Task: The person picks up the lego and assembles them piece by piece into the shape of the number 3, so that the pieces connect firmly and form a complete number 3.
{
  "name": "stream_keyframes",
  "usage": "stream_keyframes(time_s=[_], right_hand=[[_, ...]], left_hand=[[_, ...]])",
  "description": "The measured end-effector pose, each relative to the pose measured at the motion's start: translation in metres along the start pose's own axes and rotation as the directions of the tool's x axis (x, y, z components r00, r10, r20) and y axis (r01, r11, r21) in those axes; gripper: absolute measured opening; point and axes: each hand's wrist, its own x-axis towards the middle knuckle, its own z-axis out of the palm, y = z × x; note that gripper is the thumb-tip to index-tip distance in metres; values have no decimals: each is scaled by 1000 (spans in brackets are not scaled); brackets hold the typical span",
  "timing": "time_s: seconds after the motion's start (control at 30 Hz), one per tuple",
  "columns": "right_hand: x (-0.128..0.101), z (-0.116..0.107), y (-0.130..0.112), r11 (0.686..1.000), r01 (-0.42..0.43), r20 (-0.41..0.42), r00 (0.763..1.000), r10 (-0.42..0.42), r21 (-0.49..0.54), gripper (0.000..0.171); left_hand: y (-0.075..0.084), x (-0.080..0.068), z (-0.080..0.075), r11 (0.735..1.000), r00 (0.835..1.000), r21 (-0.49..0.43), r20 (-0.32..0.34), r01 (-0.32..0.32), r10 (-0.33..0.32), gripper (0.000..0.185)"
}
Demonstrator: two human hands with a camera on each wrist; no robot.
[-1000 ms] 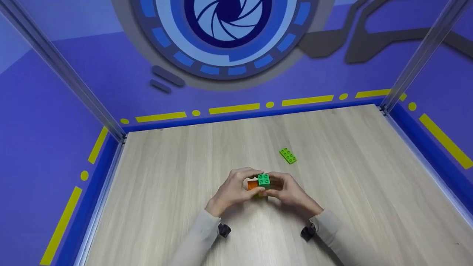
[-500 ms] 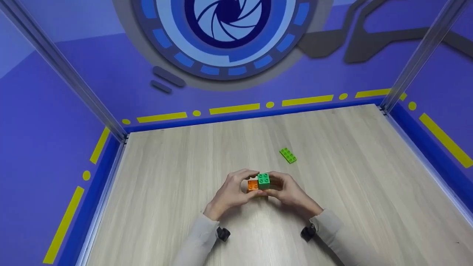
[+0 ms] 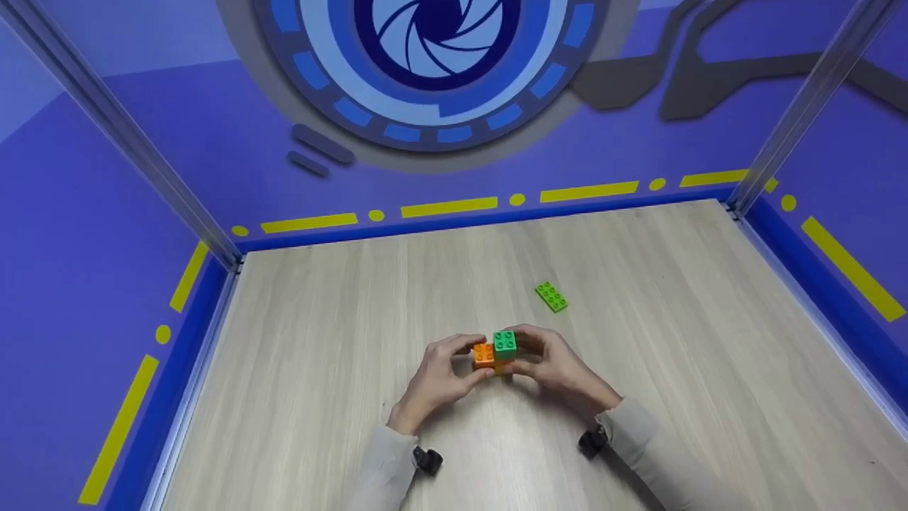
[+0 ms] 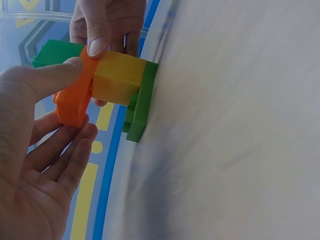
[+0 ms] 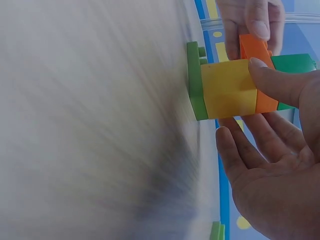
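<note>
Brick stack [image 3: 496,353] upright on bench [image 3: 319,341] — pinched between left hand [image 3: 440,376] and right hand [image 3: 557,369], equally near.

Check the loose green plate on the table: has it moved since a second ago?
No. The loose green plate lies at the same spot relative to the yellow dashes on the back wall.

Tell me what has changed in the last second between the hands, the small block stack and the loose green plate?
The left hand drew back a little toward the person, so more of the orange brick beside the dark green brick now shows. The right hand holds the stack as before, and the stack has not moved on the table. The light green plate lies where it was.
</note>
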Motion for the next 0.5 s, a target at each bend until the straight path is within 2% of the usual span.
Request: stream_keyframes(time_s=[0.5], right_hand=[[-5,-15,-8,999,34,18,999,-34,14,53]], left_hand=[[-1,-3,8,994,998,-90,-21,61,-63,42]])
